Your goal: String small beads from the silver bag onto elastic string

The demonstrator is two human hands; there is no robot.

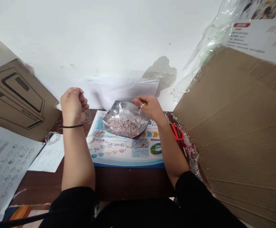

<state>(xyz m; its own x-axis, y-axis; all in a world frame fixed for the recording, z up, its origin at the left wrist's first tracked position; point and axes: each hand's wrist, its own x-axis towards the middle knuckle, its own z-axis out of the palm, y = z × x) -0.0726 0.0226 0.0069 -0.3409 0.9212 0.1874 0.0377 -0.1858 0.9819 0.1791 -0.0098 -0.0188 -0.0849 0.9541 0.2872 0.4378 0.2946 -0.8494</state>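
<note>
Hundreds of pink and white beads [123,126] are left in a foil-lined pouch [111,115], a beaded string [140,109] pinched by the right hand [151,107], the left hand [73,106] curled, grip unclear.

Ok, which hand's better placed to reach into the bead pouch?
Probably the right hand: it sits at the mouth of the foil bead pouch, fingertips pinching a small bead. The left hand is raised in a loose fist, off to the pouch's side.
</note>
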